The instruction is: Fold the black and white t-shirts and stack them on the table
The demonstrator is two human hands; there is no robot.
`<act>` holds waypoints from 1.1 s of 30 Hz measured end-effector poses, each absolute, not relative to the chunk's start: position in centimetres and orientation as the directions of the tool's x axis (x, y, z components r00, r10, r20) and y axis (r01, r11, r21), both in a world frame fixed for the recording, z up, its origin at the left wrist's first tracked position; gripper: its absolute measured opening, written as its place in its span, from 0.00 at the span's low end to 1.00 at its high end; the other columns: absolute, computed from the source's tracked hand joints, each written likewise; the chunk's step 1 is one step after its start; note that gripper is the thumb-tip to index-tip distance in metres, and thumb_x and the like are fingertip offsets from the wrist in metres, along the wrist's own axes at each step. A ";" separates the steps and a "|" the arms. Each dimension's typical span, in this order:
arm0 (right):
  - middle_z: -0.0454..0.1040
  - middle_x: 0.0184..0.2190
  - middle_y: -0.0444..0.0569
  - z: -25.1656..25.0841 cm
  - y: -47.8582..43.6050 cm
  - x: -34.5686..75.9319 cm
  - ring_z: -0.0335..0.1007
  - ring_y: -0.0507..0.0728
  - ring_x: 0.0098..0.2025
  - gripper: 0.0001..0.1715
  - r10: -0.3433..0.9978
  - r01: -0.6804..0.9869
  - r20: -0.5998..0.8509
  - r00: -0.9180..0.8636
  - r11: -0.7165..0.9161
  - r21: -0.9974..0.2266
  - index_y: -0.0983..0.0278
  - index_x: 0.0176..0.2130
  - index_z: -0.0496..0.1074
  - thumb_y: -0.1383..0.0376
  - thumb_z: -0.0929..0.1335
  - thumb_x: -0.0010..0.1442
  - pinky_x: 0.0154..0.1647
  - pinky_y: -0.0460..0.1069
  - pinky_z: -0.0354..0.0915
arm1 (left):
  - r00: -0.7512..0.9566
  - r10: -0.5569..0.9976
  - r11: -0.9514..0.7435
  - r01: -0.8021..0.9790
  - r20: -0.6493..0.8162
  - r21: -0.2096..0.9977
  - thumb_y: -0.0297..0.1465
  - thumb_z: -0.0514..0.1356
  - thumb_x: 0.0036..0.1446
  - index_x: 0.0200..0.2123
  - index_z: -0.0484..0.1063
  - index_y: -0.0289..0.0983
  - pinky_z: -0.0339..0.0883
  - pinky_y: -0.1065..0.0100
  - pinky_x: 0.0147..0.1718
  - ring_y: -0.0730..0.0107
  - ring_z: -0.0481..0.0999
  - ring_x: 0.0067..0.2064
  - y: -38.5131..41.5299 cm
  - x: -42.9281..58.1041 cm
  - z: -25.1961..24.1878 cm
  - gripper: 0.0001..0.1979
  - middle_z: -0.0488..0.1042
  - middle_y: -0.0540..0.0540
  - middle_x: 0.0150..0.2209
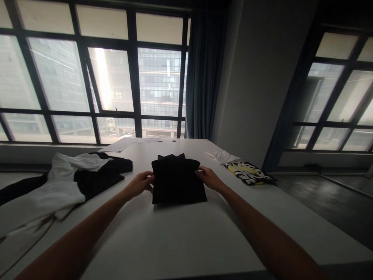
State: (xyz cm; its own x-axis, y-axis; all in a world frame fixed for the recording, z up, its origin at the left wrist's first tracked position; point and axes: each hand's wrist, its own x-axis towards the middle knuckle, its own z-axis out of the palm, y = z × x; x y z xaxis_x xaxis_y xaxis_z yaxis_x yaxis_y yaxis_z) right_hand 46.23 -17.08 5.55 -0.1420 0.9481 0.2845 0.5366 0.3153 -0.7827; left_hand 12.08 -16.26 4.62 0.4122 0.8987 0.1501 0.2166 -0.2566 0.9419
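Note:
A folded black garment (178,182) is held at the middle of the white table (175,241); its exact kind does not show. My left hand (142,182) grips its left edge, thumb and fingers closed on the cloth. At the opposite edge, my right hand (207,177) pinches the fabric near the upper corner. The upper part of the bundle is folded over, with some crumpled dark cloth showing behind its top. Its lower edge hangs straight, close to the tabletop.
White clothing (62,190) and black clothing (101,175) lie heaped on the left. Along the right side are a folded white cloth (223,156) and a black, white and yellow patterned garment (249,173). Papers (119,145) rest at the far end, before the windows.

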 end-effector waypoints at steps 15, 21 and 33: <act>0.77 0.48 0.51 4.5 -16.9 45.7 0.69 0.50 0.31 0.23 0.937 0.708 0.205 -0.284 0.349 -0.614 0.64 0.50 0.77 0.70 0.71 0.53 0.39 0.48 0.68 | 0.421 0.834 -0.480 0.234 0.357 0.846 0.39 0.63 0.52 0.54 0.71 0.36 0.72 0.54 0.47 0.54 0.78 0.48 -15.6 12.9 2.4 0.27 0.79 0.42 0.46; 0.73 0.54 0.54 4.2 -16.7 45.5 0.73 0.54 0.40 0.24 0.905 0.720 0.382 -0.187 0.391 -0.574 0.64 0.53 0.75 0.70 0.68 0.56 0.47 0.51 0.68 | 0.426 0.834 -0.502 0.326 0.349 0.801 0.38 0.56 0.58 0.66 0.58 0.35 0.69 0.53 0.51 0.55 0.76 0.51 -15.7 14.2 2.4 0.34 0.75 0.39 0.54; 0.78 0.37 0.50 5.1 -17.4 46.6 0.73 0.53 0.33 0.29 0.982 0.807 0.032 -0.187 0.172 -0.565 0.68 0.55 0.72 0.65 0.73 0.54 0.37 0.47 0.68 | 0.434 0.900 -0.288 0.651 -0.034 0.702 0.49 0.69 0.42 0.58 0.69 0.39 0.66 0.64 0.35 0.63 0.74 0.35 -17.5 11.5 4.8 0.41 0.74 0.49 0.34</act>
State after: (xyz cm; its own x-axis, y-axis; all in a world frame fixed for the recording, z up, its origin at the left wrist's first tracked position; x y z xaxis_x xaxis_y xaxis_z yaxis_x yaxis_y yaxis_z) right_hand 46.61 -17.45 5.08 -0.1874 0.9818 0.0316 0.8072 0.1723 -0.5645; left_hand 11.50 -17.54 4.76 0.4340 0.9003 -0.0338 0.6514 -0.2876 0.7021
